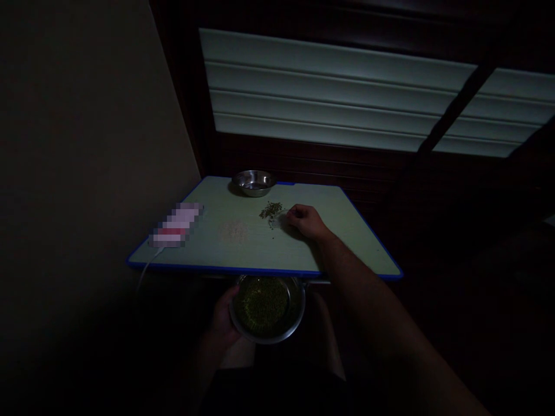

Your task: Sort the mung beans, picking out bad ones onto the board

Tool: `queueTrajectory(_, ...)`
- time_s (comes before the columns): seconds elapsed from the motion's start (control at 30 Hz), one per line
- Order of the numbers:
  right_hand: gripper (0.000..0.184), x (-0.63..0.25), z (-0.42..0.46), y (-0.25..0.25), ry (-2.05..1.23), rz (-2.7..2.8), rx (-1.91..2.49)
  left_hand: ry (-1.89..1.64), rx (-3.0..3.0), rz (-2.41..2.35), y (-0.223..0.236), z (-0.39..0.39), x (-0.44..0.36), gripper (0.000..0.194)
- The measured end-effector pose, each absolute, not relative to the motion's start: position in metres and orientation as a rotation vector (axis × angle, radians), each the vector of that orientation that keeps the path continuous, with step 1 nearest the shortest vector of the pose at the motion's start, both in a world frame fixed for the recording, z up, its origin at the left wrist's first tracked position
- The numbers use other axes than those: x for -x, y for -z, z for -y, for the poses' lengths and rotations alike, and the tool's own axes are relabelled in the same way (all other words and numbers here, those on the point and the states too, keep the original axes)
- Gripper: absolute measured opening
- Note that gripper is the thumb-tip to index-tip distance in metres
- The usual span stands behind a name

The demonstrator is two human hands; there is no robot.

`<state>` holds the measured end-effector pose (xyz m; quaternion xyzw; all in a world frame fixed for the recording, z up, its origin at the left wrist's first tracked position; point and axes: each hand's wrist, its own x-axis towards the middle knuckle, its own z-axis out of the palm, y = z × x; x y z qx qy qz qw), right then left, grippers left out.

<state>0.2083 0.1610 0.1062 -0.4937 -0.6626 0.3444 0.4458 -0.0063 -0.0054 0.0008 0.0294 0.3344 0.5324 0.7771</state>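
Below the table's front edge, my left hand (225, 315) grips the left rim of a metal bowl (291, 334). Small green beans, probably mung beans (262, 306), lie inside that bowl. My right hand (304, 221) is over the tabletop with its fingers curled together. A faint pale, translucent patch shows by its fingertips, and whether something is pinched there is too dark to make out. Just left of those fingers lies a small loose pile of beans (271, 210), with a few strays nearer the front edge.
A second metal bowl (254, 184) stands at the back of the pale blue-edged table (347, 242). On the left lies a blurred-out phone (176, 225) with a white cable (150, 267). A wall rises at left; dark wooden panels (329, 92) stand behind the table.
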Motion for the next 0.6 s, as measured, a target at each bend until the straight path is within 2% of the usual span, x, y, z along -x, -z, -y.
queueTrajectory(0.2, 0.011, -0.2078, -0.161, -0.1065, -0.878, 1.614, 1.237, -1.167, -0.016, -0.787, -0.0028, 0.0049, 0.0056, 0.019)
queueTrajectory(0.47, 0.009, -0.2151, -0.1671, -0.1036, -0.624, 1.519, 1.358, -1.155, -0.038, -0.774, -0.0043, 0.0051, 0.0058, 0.022)
queueTrajectory(0.6, 0.009, -0.2147, -0.1651, -0.1042, -0.618, 1.534, 1.389, -1.159, -0.044, -0.744, -0.0029, 0.005, 0.006, 0.022)
